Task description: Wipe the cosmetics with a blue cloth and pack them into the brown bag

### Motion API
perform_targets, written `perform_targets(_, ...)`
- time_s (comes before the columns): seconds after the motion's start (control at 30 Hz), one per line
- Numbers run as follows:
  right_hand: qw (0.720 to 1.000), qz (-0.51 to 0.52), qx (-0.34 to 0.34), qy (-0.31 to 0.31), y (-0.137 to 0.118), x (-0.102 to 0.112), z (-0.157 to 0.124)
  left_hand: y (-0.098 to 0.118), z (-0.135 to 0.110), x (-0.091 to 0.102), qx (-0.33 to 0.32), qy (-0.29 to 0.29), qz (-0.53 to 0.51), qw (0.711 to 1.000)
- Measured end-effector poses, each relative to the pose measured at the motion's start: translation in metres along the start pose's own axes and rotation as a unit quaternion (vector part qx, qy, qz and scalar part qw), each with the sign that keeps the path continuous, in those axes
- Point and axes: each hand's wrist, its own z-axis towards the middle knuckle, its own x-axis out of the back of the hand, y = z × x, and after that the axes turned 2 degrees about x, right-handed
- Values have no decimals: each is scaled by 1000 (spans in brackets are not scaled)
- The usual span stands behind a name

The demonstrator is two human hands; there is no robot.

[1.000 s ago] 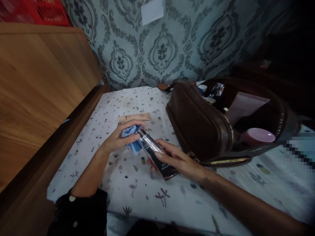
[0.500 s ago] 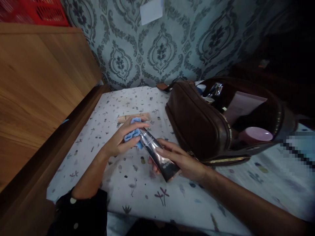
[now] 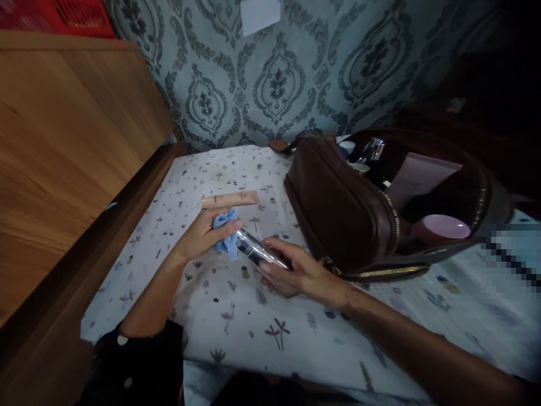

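My left hand [image 3: 203, 234] is closed on a crumpled light-blue cloth [image 3: 226, 239], which is wrapped around the cap end of a dark, shiny cosmetic tube [image 3: 256, 248]. The tube's other end lies in the grip of my right hand [image 3: 293, 270], fingers curled about its body. It is seen edge-on, slanting down from the cloth to the right, above the printed cloth cover. Just beyond my left hand, a beige tube [image 3: 230, 199] rests flat on the cover.
An open brown toiletry bag [image 3: 333, 203] stands on the right, holding a pale pink tube [image 3: 418, 175], a pink-lidded jar [image 3: 443, 227] and other containers. A wooden cabinet [image 3: 76, 124] borders the left side, with a red basket [image 3: 80, 17] on top. Patterned wallpaper [image 3: 276, 84] rises behind.
My right hand has turned the dark tube, so its broad printed face now shows as a narrow side. My left fingers and the blue cloth have shifted slightly, uncovering the beige tube.
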Motion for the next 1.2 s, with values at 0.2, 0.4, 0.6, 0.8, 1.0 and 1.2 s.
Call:
perform_targets(0.2, 992, 115, -41, -14, -3, 3, -1, -6, 1, 15, -70, -57, -40, 995)
perform_targets(0.4, 987, 160, -29, -11, -2, 2, 0, -3, 2, -6, -40, -11, -120, 992)
perform_targets(0.6, 958, 279, -31, -61, 14, 0, 4, -9, 5, -33, -12, 101, -156, 983)
perform_targets(0.8, 923, 364, -15, -121, 31, -4, 8, -5, -1, -38, -48, 130, -175, 975)
perform_targets(1.0, 911, 379, -14, -159, 37, -2, 13, 1, -3, -45, -51, 182, -137, 972)
perform_targets(1.2, 909, 375, 47, -176, 29, -5, 13, 28, -7, -71, 61, 210, -281, 934)
